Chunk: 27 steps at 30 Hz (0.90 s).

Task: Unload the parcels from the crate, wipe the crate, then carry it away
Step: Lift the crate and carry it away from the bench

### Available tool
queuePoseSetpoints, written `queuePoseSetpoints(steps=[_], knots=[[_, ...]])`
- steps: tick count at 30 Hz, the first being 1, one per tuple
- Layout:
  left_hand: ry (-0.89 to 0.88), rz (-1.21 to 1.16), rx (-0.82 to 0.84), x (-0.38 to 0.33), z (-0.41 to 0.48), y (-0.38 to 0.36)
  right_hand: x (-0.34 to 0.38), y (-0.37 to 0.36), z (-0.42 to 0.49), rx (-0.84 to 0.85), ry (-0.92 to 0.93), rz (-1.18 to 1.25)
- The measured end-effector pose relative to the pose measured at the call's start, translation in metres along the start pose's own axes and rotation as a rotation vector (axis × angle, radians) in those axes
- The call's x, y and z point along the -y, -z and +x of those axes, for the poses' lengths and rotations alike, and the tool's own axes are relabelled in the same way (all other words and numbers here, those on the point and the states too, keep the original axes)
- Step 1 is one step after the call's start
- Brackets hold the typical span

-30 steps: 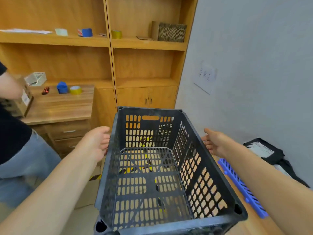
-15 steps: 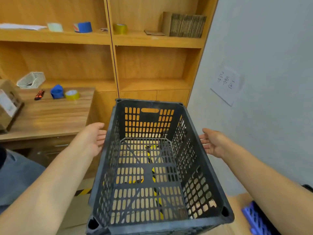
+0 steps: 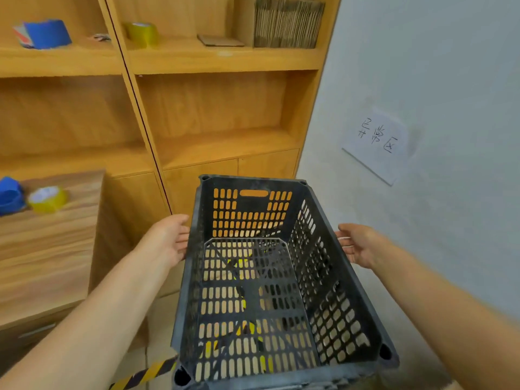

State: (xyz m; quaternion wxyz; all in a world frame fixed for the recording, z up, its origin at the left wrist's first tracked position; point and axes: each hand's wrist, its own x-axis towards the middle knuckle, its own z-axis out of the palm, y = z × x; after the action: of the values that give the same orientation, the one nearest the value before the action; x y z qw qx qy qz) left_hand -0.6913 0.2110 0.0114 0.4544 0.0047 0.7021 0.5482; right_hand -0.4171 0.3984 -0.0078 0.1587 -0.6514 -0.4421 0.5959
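An empty black slatted crate (image 3: pixel 306 190) hangs in the air in front of me, long side pointing away. The floor and a yellow-black stripe show through its base. My left hand (image 3: pixel 167 239) presses against its left wall just below the rim, thumb up beside the rim, fingertips hidden by the crate. At the same height my right hand (image 3: pixel 358 244) lies against the right wall, its fingers fairly straight. No parcels are in view.
A wooden shelf unit (image 3: pixel 213 142) stands straight ahead, with tape rolls and stacked cardboard (image 3: pixel 287 22) on it. A wooden desk (image 3: pixel 47 249) at the left holds blue and yellow tape rolls. On the right is a grey wall with a paper sign (image 3: pixel 377 142).
I have moved with the crate towards the shelf unit and the wall corner. The other person, the cardboard box on the desk and the blue lid have left the view. Both hands stay on the crate.
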Motion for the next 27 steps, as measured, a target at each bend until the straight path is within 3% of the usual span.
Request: queuePoseSetpoints(steps=[9,27], knots=[[0.085,0.138,0.092,-0.042,0.103,-0.07,0.032,-0.006,0.088,-0.1,-0.085,0.089],[0.348,0.239,0.009,-0.036,0.314,-0.263,0.095,0.031,0.358,-0.085,-0.195,0.035]])
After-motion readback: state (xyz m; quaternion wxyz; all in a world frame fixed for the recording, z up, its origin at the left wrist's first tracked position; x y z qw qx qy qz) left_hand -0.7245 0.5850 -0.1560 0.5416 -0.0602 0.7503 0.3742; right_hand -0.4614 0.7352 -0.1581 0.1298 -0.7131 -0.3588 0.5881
